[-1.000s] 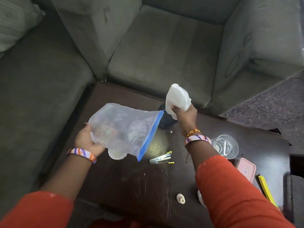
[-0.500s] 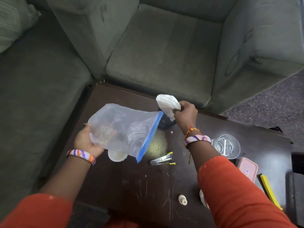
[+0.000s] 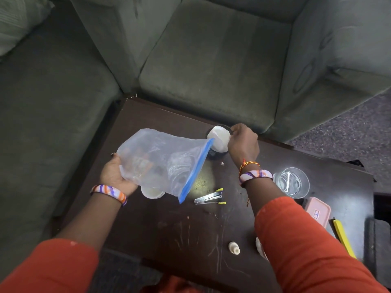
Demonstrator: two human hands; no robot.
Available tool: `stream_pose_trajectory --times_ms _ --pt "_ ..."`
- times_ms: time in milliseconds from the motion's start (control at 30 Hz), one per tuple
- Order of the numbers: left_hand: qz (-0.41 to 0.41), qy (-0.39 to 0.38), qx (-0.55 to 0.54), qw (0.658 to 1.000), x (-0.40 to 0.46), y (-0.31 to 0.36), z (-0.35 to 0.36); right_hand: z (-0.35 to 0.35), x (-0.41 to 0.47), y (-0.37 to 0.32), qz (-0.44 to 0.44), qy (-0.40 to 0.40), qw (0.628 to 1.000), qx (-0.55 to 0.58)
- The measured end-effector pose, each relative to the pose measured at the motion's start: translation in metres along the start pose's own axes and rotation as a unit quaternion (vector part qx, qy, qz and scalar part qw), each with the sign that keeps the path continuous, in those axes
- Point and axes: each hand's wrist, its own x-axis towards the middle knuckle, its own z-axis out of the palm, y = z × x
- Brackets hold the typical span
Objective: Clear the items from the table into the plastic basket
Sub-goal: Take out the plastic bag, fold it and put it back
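Fingers of right hand (image 3: 243, 144) pinch white tissue (image 3: 219, 139) over black cup (image 3: 218, 153); left hand (image 3: 115, 176) cradles zip bag (image 3: 163, 161). Scratched dark table (image 3: 165, 229), grey sofa (image 3: 211, 60). Bag contents unclear; no basket in view.

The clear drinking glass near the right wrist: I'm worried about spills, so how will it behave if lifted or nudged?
The clear drinking glass looks rigid and probably breakable. It seems to hold water, so it is likely heavy for its size and would spill if tipped. Smooth walls may be slippery.
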Motion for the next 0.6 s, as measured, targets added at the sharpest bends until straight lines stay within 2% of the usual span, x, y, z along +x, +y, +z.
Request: stream_pose_trajectory --times_ms 100,233,300,367,433,500,533,600 --pt "-0.001 -0.01 0.003 1.0 -0.002 -0.002 -0.002 -0.003 -0.009 0.005 0.02 0.028 0.999 0.031" --pt "-0.006 -0.02 -0.002 1.0 -0.007 -0.007 -0.008 -0.008 -0.047 0.013 0.057 0.078 0.977 0.19" --pt "0.001 -0.03 -0.014 0.999 -0.014 -0.011 -0.011 -0.003 -0.078 0.018 0.062 0.06 0.961 0.263" --pt "0.016 -0.025 -0.027 0.999 -0.02 -0.017 -0.019 -0.001 -0.111 0.02 0.104 -0.023 0.929 0.355" --pt "0.028 -0.004 -0.038 0.999 -0.029 -0.026 -0.028 -0.006 -0.137 0.021 0.185 -0.174 0.859 0.444" --pt "0.064 0.013 -0.034 0.997 -0.039 -0.04 -0.035 -0.016 -0.154 0.025 0.21 -0.321 0.783 0.489" --pt "0.087 0.012 -0.028 0.996 -0.046 -0.047 -0.038 -0.02 -0.162 0.03 0.196 -0.361 0.764 0.498" --pt "0.124 -0.003 -0.008 0.992 -0.064 -0.064 -0.037 -0.031 -0.174 0.039 0.169 -0.363 0.77 0.496"
